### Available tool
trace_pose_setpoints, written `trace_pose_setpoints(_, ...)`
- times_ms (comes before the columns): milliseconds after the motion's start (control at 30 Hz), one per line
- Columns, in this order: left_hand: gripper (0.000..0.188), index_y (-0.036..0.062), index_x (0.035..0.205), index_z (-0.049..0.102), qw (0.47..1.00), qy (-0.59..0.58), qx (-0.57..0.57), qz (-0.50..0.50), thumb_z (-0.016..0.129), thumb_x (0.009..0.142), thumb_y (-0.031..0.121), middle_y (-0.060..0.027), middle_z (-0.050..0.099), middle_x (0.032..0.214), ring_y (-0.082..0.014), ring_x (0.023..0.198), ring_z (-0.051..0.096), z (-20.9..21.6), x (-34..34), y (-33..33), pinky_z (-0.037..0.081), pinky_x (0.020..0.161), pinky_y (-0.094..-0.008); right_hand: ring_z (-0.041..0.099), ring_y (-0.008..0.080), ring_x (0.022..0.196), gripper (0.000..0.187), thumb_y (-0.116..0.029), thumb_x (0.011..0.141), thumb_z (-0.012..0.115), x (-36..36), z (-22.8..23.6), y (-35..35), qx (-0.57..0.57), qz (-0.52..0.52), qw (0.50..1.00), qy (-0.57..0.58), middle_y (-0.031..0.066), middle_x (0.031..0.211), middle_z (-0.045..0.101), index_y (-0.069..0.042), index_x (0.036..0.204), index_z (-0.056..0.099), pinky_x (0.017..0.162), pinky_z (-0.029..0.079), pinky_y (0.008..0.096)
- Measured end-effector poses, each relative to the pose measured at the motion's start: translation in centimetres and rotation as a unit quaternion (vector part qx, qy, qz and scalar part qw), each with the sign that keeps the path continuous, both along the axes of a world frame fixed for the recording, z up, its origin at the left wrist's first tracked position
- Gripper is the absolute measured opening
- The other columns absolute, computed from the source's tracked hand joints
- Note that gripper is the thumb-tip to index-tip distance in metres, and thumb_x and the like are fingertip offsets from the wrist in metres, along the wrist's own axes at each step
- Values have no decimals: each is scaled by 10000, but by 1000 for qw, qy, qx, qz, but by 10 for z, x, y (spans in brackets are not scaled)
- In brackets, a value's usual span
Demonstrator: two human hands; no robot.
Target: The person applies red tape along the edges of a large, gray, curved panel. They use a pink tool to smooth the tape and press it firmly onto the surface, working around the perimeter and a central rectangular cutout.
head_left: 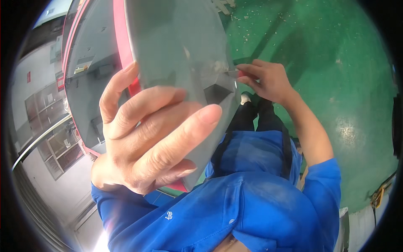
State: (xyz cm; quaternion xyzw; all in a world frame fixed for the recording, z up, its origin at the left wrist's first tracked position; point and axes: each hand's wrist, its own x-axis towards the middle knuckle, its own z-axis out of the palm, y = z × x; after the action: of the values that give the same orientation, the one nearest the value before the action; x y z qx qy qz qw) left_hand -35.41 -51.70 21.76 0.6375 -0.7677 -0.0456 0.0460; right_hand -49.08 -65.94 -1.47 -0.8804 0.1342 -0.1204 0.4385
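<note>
At the far left, on the pale wall, a small red rectangular sign (28,77) is seen; its marks are too small to be told. Beside it, a glazed door or window with dark frames (50,126) is visible, bent by the lens.

In the middle left, a large grey curved panel of moulded plastic with a red edge strip (176,46) is held up close to the camera. The left hand (147,138) is closed on this panel: the fingers are laid flat over its grey face and the lower edge is clamped in the palm. A dark raised wedge-shaped feature (217,91) is seen on the panel, just beside the fingertips.

To the right, the right hand (266,80) is pinched on a small red piece (242,74), which is pressed against the right edge of the panel. It cannot be told whether this piece is a clip, a tab or a tool.

It is judged that a trimming or fitting step at the panel edge is in hand. The next move probably calls for a steady grip by the left hand and a fine, controlled motion of the right fingers along the edge.

Below, the blue work jacket (252,201) is seen, and the green painted floor (336,63) with pale scraps is behind.
</note>
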Motion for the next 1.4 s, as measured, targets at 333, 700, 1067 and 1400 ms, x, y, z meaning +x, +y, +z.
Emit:
trace_pose_setpoints(333, 513, 135, 1183, 520, 1000, 0, 4, 1, 285, 900, 492, -49, 634, 891, -236, 918, 552, 2, 0, 0, 262, 1006, -514, 604, 283, 756, 286, -355, 856, 492, -19, -12, 14, 100, -62, 993, 4, 91, 816, 624, -97, 922, 596, 631, 463, 375)
trace_pose_setpoints(700, 513, 119, 1136, 551, 1000, 13, 0, -11, 273, 904, 482, -46, 629, 900, -231, 936, 550, 2, 3, 2, 259, 1015, -496, 586, 282, 682, 307, -354, 870, 471, 0, 15, 10, 22, -83, 981, 176, 77, 755, 614, -82, 806, 600, 583, 450, 387)
trace_pose_setpoints(1067, 513, 127, 1131, 556, 1000, 18, -7, -15, 277, 899, 489, -42, 626, 894, -228, 943, 545, -1, 5, 1, 263, 1017, -493, 562, 219, 608, 136, -265, 782, 608, -1, 4, 22, -51, -58, 997, -10, 34, 666, 529, -134, 819, 606, 498, 434, 351)
trace_pose_setpoints(1400, 528, 124, 1112, 564, 1000, 23, -13, -13, 259, 897, 497, -38, 624, 892, -230, 934, 550, -3, 4, 0, 263, 1019, -491, 568, 155, 545, 179, -261, 765, 652, -4, 2, 48, -31, -167, 985, 19, 1, 655, 538, -154, 908, 643, 459, 419, 295)
